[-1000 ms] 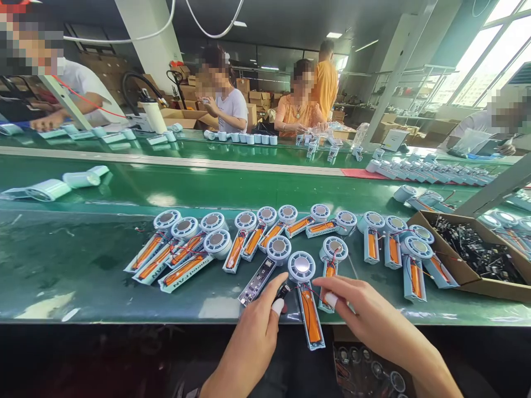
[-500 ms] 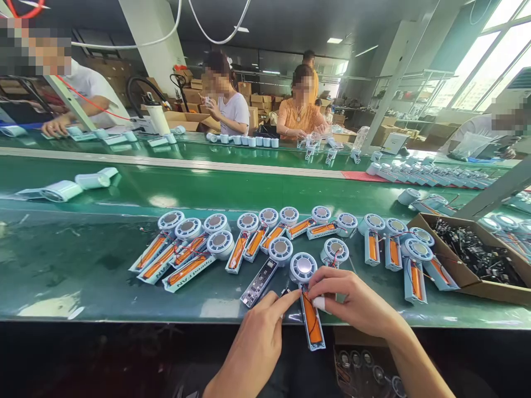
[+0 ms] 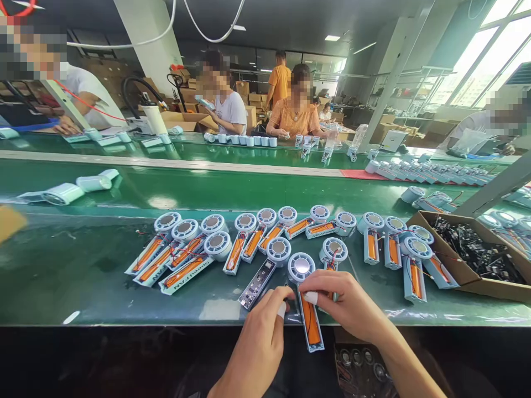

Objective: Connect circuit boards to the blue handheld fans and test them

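Observation:
In front of me lies an open-backed handheld fan (image 3: 311,320), its round pale-blue head pointing away and an orange battery with thin wires showing in its handle. My right hand (image 3: 338,296) pinches the top of that handle, just below the head; the fingers hide what lies under them. Just left of the handle, my left hand (image 3: 265,326) has thumb and forefinger closed together over a small dark piece, mostly hidden. Beside it lies another fan with a dark circuit board (image 3: 258,284) covering its handle. A white cover wraps a fingertip on each hand.
Several similar fans (image 3: 186,273) with orange batteries lie across the bench. To the right stands a cardboard box (image 3: 468,284) full of small circuit boards. A green conveyor belt (image 3: 232,190) runs behind, and people work on the far side. A brown object pokes in at left.
My left forefinger has drawn back from the fan's handle and closed with the thumb over the small dark piece. My right hand has shifted slightly left, still at the handle's top.

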### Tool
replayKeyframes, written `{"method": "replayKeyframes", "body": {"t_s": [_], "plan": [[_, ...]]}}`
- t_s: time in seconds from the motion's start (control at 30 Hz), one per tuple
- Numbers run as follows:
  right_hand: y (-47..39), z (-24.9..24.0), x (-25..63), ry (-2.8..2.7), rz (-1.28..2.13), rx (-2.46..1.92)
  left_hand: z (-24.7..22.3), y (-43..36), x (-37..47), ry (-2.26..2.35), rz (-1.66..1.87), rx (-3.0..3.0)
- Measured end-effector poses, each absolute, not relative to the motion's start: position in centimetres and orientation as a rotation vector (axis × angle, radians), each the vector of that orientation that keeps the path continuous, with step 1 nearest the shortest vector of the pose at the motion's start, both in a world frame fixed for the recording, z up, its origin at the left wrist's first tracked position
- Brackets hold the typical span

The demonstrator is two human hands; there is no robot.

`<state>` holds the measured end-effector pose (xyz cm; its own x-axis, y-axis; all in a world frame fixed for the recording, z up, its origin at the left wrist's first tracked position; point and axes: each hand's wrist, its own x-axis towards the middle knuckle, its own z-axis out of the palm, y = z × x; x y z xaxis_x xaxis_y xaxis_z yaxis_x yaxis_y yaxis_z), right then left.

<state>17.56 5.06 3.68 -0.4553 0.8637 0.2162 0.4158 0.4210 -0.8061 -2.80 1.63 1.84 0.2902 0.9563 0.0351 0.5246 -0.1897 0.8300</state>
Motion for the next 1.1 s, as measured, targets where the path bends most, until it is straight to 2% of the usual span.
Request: {"method": "replayKeyframes", "body": {"t_s": [0.1,0.83,1.1], "plan": [[4.9,3.3,16.3,-1.974,0.856,-1.183,2.1,1.5,-2.6,1.352,0.795,1.805],[4.1,1.7,15.9,-2.343,0.294,-1.057,1.4,1.7,-1.7,1.365,0.929,1.711],[4.2,1.5,15.8,-2.225,0.303,-1.156,0.3,1.6,-1.5,1.315,0.989,1.358]]}}
